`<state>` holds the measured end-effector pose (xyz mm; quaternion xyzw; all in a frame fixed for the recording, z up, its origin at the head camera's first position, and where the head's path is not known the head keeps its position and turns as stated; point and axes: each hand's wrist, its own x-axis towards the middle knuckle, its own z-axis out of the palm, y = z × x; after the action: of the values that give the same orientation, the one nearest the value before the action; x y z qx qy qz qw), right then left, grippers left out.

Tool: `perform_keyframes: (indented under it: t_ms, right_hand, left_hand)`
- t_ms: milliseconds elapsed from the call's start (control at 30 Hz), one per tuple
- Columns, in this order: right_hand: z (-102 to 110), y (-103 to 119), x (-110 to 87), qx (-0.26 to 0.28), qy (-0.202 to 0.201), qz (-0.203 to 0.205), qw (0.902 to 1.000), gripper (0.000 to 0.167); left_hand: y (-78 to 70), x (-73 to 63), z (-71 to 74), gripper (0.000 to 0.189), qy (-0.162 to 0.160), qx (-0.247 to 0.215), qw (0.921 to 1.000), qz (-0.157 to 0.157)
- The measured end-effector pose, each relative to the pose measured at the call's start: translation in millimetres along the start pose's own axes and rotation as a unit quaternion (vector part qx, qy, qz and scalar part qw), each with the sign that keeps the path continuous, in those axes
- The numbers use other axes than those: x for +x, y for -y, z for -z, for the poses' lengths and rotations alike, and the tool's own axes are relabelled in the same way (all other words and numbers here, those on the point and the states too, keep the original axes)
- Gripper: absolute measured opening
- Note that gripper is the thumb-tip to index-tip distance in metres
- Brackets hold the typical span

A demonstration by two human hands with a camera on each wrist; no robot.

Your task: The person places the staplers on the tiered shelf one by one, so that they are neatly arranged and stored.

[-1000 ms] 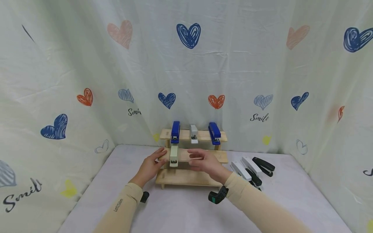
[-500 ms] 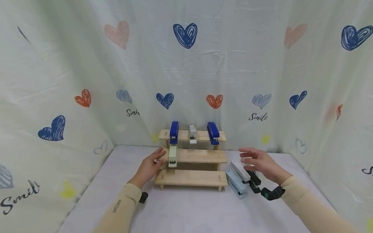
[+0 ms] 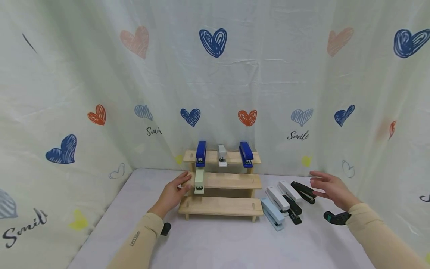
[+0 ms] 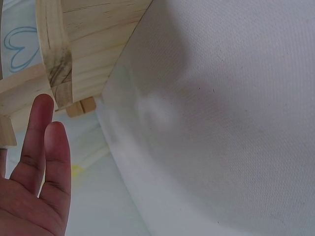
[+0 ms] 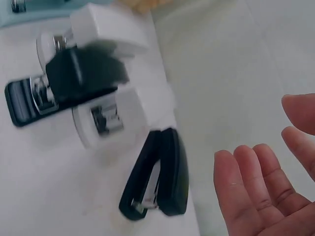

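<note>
A three-tier wooden display rack (image 3: 220, 206) stands at the table's middle. My left hand (image 3: 172, 193) holds the left end of its middle shelf, thumb toward the front and fingers toward the back. Two fingers (image 4: 57, 162) extend straight in the left wrist view. Beside this hand, a pale green stapler (image 3: 199, 180) sits on that shelf. My right hand (image 3: 330, 188) is raised at the right with nothing in it, fingers spread. Closest to it lies a black stapler (image 3: 304, 191), also visible in the right wrist view, left of the fingertips.
On the top shelf sit a blue stapler (image 3: 201, 153), a grey-white stapler (image 3: 222, 155) and another blue stapler (image 3: 246, 153). Right of the rack lie a light blue stapler (image 3: 273, 213), a white stapler (image 3: 277, 198), another white stapler (image 3: 289, 191) and a second black stapler (image 3: 293, 209).
My right hand has moved from beside the pale green stapler on the middle shelf, rightward over the loose staplers, to their right side. My left hand has stayed on the rack.
</note>
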<state>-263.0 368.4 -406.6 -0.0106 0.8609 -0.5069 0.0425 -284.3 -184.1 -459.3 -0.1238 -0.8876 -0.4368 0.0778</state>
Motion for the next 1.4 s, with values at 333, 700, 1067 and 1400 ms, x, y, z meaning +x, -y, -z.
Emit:
perform_keyframes:
  t_ms: [333, 700, 1067, 1400]
  right_hand:
    - [14.5, -29.3, 10.6, -0.027, -0.023, -0.073, 0.9967, 0.067]
    - [-4.7, -50.7, 27.6, -0.057, 0.020, -0.071, 0.9957, 0.061]
    - [-18.1, -54.1, 24.9, -0.005, 0.046, -0.074, 0.9961, 0.055]
    - [-26.4, -55.6, 28.6, 0.045, 0.055, -0.092, 0.9932, 0.053]
  left_hand:
    - [1.2, 2.0, 0.5, 0.048, 0.009, 0.001, 1.0000, 0.000]
    - [-1.5, 1.9, -0.1, 0.047, 0.005, -0.002, 1.0000, 0.004]
    - [-1.9, 1.1, 0.1, 0.047, 0.008, 0.000, 0.9999, 0.011]
    - [-0.9, 1.6, -0.7, 0.047, 0.011, -0.006, 0.9999, 0.011]
